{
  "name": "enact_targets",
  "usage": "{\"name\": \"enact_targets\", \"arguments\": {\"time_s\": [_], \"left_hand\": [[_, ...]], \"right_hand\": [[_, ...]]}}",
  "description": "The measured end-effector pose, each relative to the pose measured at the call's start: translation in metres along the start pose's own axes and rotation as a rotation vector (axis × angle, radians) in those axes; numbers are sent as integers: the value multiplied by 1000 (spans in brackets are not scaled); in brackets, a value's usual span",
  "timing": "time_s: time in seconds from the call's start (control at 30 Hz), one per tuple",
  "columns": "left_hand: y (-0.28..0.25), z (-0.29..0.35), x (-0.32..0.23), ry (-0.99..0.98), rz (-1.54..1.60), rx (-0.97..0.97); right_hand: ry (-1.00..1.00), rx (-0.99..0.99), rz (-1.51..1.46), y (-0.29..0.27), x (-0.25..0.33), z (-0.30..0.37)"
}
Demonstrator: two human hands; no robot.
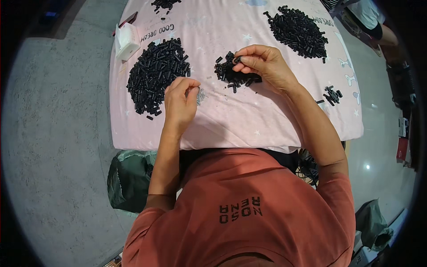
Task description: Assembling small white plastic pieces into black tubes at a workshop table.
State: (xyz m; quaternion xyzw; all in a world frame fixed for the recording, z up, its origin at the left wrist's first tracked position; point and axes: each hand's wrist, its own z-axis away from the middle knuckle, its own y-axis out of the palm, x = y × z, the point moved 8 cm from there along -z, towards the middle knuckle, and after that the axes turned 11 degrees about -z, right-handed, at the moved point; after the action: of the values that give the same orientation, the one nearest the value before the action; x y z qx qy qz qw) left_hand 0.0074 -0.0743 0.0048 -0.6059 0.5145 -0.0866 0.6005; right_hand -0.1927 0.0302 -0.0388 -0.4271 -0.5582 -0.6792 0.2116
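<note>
My right hand (pixel 272 67) pinches a small black cylindrical part (pixel 237 59) between thumb and fingertips, just above a small heap of similar black parts (pixel 232 76) at the table's middle. My left hand (pixel 180 103) is closed in a pinch beside a little pile of thin silver metal pins (pixel 201 96). Whatever its fingertips hold, if anything, is too small to make out. Left of that hand lies a large pile of black cylindrical parts (pixel 155 73), which the fingers partly overlap.
The table wears a pink patterned cloth (pixel 249 124). Another big black pile (pixel 298 33) lies far right, with a few loose parts (pixel 332 95) nearer. A white tissue pack (pixel 127 42) stands at the left edge. A dark green bag (pixel 129 182) sits below; another person (pixel 369 20) is at far right.
</note>
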Motion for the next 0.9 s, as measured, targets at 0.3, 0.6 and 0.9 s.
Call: {"name": "enact_targets", "arguments": {"time_s": [0.3,0.6,0.9], "left_hand": [[6,6,-20,161,-247,90],[20,2,-26,223,-328,178],[10,-7,-36,51,134,39]], "right_hand": [[-47,19,36,-1,5,1],[24,64,44,7,0,3],[58,120,59,14,-4,5]]}}
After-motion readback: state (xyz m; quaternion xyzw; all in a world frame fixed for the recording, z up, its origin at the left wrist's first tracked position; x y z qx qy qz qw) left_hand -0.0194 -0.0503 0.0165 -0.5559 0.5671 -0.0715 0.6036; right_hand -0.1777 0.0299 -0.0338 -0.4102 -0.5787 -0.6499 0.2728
